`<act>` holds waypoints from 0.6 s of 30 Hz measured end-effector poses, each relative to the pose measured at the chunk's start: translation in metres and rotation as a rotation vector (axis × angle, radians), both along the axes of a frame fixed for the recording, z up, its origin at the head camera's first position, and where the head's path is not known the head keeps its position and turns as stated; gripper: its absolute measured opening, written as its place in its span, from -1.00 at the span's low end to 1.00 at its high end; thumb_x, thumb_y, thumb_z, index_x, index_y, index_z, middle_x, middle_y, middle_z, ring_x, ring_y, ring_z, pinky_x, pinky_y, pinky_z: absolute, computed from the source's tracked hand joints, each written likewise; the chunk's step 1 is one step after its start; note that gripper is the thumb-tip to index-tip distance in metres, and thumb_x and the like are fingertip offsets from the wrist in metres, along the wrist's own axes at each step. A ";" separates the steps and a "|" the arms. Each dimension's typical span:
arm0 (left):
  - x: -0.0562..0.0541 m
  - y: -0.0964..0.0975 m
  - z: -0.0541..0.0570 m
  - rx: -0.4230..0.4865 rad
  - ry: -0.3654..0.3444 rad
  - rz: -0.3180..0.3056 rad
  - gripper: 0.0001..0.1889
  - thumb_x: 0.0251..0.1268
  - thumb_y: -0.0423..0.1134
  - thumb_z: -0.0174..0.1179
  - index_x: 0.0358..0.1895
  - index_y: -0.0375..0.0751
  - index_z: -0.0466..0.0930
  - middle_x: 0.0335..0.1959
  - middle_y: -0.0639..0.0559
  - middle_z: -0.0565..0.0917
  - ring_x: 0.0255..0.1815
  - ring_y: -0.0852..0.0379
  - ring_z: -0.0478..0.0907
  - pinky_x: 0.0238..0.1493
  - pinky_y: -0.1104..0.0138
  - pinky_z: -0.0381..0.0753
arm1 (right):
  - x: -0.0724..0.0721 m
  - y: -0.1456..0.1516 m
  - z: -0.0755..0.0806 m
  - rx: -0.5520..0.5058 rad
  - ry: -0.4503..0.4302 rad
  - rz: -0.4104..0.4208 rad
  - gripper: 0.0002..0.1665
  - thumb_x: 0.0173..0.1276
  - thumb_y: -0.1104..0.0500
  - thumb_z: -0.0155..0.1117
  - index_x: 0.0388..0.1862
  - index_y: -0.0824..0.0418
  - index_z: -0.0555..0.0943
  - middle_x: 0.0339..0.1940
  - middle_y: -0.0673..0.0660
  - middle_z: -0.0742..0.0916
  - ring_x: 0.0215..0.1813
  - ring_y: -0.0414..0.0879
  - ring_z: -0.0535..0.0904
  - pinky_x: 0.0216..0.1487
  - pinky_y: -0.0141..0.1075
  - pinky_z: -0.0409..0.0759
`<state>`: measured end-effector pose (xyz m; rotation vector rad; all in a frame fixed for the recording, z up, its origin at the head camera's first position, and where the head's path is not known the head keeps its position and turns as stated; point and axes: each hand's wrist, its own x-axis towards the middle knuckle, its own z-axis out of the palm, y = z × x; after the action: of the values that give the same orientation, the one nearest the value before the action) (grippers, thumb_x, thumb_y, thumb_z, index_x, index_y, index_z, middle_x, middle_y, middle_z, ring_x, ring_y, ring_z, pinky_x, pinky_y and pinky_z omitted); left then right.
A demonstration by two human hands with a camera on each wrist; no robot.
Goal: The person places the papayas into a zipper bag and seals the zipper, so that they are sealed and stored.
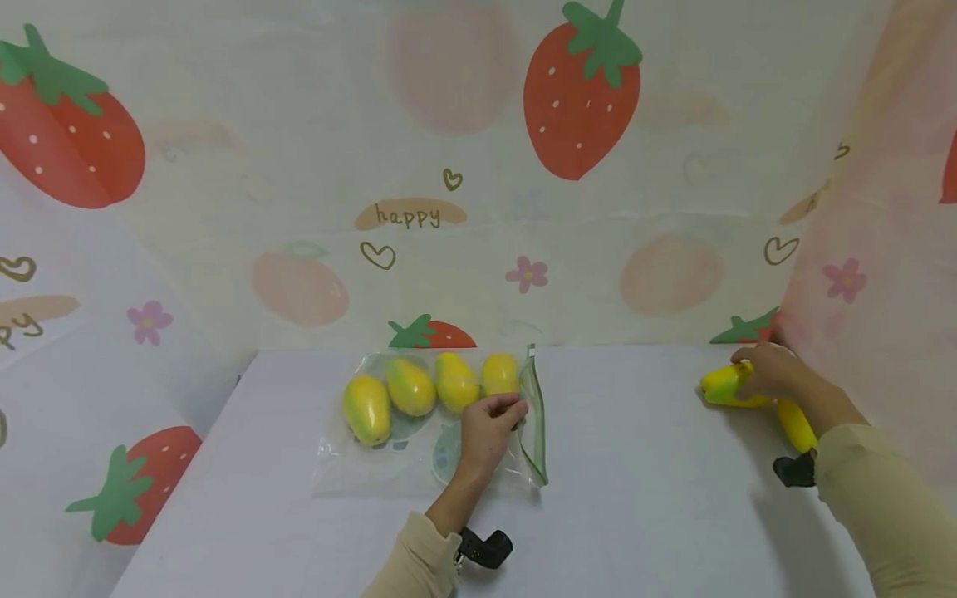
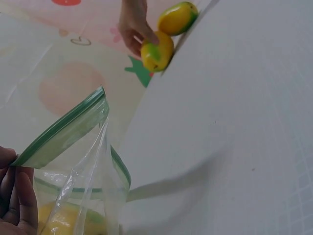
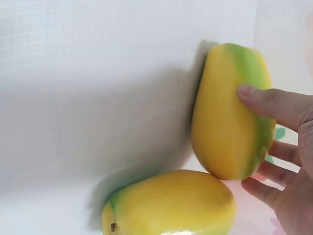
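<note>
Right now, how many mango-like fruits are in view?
6: four fruits inside the clear zip bag, one gripped by the right hand, and another beside that on the table. I see no sign of others hidden.

The right wrist view's bottom edge cuts off the lower yellow fruit [image 3: 168, 203].

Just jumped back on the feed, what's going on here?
A person's left hand pinches the edge of a clear bag, whose mouth gapes open; four yellow-green fruits lie inside. Off to the right, the right hand holds a fifth fruit, thumb on one side. A sixth fruit lies right beside it on the white table.
</note>
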<state>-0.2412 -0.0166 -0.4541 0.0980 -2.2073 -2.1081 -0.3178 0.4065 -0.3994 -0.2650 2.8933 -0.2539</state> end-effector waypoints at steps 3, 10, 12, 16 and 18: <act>-0.001 0.000 -0.001 0.007 0.002 0.003 -0.79 0.23 -0.28 0.32 -0.14 -0.33 0.73 -0.28 -0.12 0.74 -0.37 0.28 0.54 -0.28 0.56 0.61 | 0.001 0.000 -0.002 -0.004 0.031 0.015 -0.23 0.02 0.06 0.51 0.16 0.45 0.50 0.00 0.53 0.56 -0.10 0.28 0.46 -0.03 0.17 0.53; -0.001 0.000 -0.001 0.007 0.004 0.009 -0.79 0.22 -0.29 0.32 -0.14 -0.34 0.73 -0.28 -0.13 0.74 -0.38 0.28 0.55 -0.28 0.53 0.63 | 0.004 0.002 0.002 -0.119 -0.065 -0.029 -0.21 0.00 0.26 0.43 0.24 0.48 0.42 0.09 0.59 0.48 -0.16 0.21 0.46 -0.38 -0.18 0.63; -0.002 0.000 -0.001 0.007 0.002 0.012 -0.79 0.22 -0.27 0.32 -0.14 -0.32 0.73 -0.28 -0.13 0.75 -0.37 0.28 0.55 -0.27 0.53 0.63 | 0.004 0.002 0.002 -0.127 -0.079 -0.031 -0.19 -0.01 0.27 0.43 0.26 0.48 0.40 0.11 0.59 0.47 -0.15 0.21 0.45 -0.31 -0.15 0.62; -0.003 0.000 -0.003 -0.002 0.012 0.011 -0.78 0.23 -0.27 0.32 -0.14 -0.34 0.73 -0.27 -0.14 0.74 -0.37 0.28 0.55 -0.26 0.51 0.64 | 0.005 0.004 0.000 -0.120 -0.067 -0.019 -0.19 0.00 0.25 0.46 0.25 0.48 0.40 0.07 0.58 0.48 -0.10 0.25 0.43 -0.05 0.08 0.55; -0.003 0.000 -0.003 -0.002 0.012 0.011 -0.78 0.23 -0.26 0.32 -0.14 -0.34 0.73 -0.27 -0.14 0.74 -0.37 0.27 0.55 -0.26 0.51 0.64 | 0.006 0.005 -0.001 -0.118 -0.050 -0.018 -0.19 0.00 0.21 0.48 0.23 0.48 0.41 0.03 0.57 0.50 -0.08 0.27 0.44 0.04 0.21 0.48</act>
<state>-0.2439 -0.0165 -0.4570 0.0971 -2.1974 -2.0951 -0.3116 0.4112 -0.4004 -0.2495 2.8365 -0.4284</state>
